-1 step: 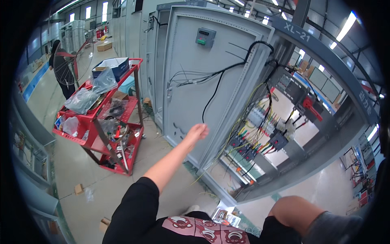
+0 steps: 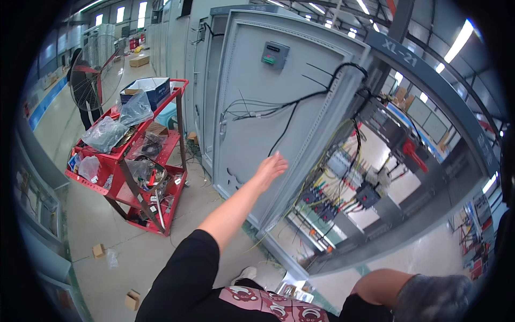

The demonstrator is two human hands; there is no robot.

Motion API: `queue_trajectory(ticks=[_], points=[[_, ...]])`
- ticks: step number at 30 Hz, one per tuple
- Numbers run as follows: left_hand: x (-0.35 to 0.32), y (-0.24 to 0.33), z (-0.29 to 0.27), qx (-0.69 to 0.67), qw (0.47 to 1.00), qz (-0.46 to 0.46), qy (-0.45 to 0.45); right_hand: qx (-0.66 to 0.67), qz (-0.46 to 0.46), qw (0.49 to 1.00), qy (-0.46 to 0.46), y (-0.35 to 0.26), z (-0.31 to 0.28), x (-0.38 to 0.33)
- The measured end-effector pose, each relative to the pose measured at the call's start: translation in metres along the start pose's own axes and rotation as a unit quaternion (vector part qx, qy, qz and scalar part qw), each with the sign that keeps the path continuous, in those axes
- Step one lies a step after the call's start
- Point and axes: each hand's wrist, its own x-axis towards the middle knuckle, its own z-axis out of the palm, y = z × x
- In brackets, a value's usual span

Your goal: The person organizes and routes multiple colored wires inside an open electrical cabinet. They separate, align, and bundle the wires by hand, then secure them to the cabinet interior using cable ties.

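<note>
Reaching out over a grey-beige workshop floor (image 2: 196, 214), the bare left hand (image 2: 271, 170) is in front of a tall grey metal cabinet door (image 2: 248, 70). Red metal trolley (image 2: 102, 189) with clear plastic bags (image 2: 104, 134) stands left; round wire-guard fan (image 2: 96, 75) far left. Open grey metal cabinet frame (image 2: 386, 241) with coloured wires (image 2: 330, 201) on the right. Thin black cable (image 2: 284, 132) hangs along the door, lower end right by the left hand; contact unclear. Its long axis runs steeply, slightly bowed, from a black wire bundle (image 2: 311, 95) at upper right, pointing down and left. Left fingers look extended, loosely side by side. Right hand out of sight; can't tell its fingers.
</note>
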Motion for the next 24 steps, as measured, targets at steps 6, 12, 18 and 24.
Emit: queue_trajectory(ticks=[6,12,18,24], points=[[0.16,0.038,0.039,-0.285,0.955,-0.01,0.085,-0.122,0.207,0.97,-0.029,0.067,-0.035,-0.144],[0.229,0.11,-0.018,-0.301,0.934,0.079,0.173,-0.096,0.324,0.937,-0.095,0.161,0.016,-0.19],[0.282,0.196,-0.048,-0.177,0.945,0.201,0.189,-0.113,0.321,0.909,-0.243,0.206,0.043,-0.201],[0.317,0.246,-0.033,0.093,0.909,0.373,0.16,-0.104,0.4,0.859,-0.303,0.24,0.084,-0.211]])
